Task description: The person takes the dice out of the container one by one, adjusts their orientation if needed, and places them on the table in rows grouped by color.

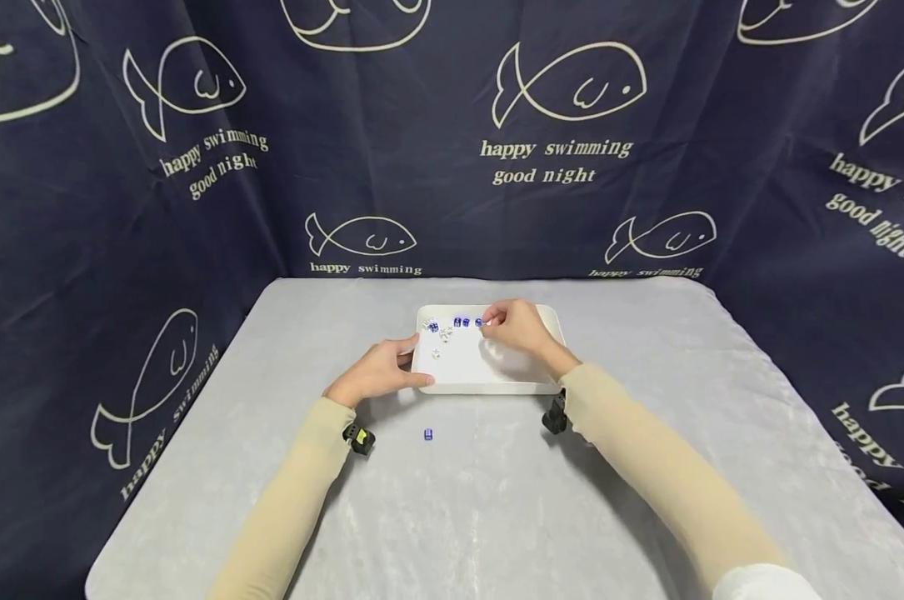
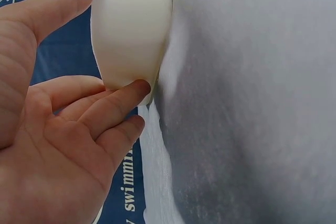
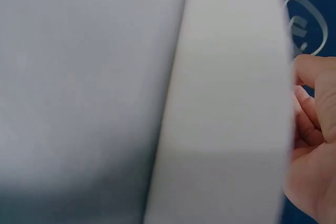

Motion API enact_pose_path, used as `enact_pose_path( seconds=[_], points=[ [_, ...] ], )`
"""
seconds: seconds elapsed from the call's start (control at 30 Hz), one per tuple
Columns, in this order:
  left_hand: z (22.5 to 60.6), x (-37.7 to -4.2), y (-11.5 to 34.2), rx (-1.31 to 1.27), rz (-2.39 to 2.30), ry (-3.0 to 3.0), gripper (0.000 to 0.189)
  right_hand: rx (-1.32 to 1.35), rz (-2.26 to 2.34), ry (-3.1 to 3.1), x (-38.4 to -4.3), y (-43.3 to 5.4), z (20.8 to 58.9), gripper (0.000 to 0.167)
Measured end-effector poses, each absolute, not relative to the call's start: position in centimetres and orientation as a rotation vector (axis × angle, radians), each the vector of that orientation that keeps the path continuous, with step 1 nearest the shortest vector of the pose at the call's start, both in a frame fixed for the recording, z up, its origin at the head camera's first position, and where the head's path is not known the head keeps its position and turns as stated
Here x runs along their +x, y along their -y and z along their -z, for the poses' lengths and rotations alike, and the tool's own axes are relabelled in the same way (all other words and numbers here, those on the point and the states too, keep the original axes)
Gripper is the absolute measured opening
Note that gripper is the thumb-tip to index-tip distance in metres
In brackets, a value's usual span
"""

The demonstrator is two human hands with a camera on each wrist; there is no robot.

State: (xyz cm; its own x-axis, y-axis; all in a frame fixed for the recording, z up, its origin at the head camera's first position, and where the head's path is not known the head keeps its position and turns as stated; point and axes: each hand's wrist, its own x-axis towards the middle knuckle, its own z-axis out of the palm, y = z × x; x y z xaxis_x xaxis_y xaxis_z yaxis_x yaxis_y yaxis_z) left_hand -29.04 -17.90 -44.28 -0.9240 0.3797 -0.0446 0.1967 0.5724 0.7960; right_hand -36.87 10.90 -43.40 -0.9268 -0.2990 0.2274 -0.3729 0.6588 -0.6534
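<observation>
A shallow white tray (image 1: 496, 388) lies on the table. My left hand (image 1: 377, 369) grips its left end, the thumb at the near corner and the other fingers against the end wall (image 2: 131, 30). Over the tray's right half, my right hand (image 1: 522, 327) reaches in and pinches a small blue die (image 1: 478, 322) at its fingertips. Left of that stand two more blue dice (image 1: 461, 322). Another blue die (image 1: 432, 327) sits among pale dice at the far left, with more pale dice (image 1: 446, 335) nearby. In the right wrist view the tray wall (image 3: 226, 98) hides the fingertips.
One blue die (image 1: 428, 434) lies on the grey cloth-covered table (image 1: 489, 508), in front of the tray. A dark blue curtain (image 1: 452, 167) with fish drawings hangs behind and at both sides. A black wrist camera (image 1: 555, 415) sits under the right wrist, close to the tray's near-right corner.
</observation>
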Motion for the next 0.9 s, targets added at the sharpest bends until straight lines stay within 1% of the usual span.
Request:
enact_pose_path(
  seconds=[0.23, 0.37, 0.67, 0.77, 0.9],
  points=[
    [44.0, -29.2, 18.1, 0.514, -1.259, -2.604, 0.099, 0.664, -1.200, 2.679, -32.9, -9.0, 41.2, 0.010],
    [44.1, -29.3, 18.2, 0.532, -1.256, -2.607, 0.099, 0.747, -1.188, 2.683, -30.4, -8.4, 40.7, 0.010],
    [44.5, -29.4, 18.1, 0.553, -1.293, -2.591, 0.097, 0.989, -1.213, 2.733, -25.2, -7.3, 41.9, 0.011],
    [44.4, -29.4, 18.1, 0.559, -1.266, -2.614, 0.097, 1.068, -1.211, 2.769, -24.2, -7.1, 42.6, 0.011],
    [44.4, -29.4, 18.2, 0.551, -1.244, -2.624, 0.098, 1.107, -1.177, 2.811, -23.5, -7.1, 43.7, 0.012]
  ],
)
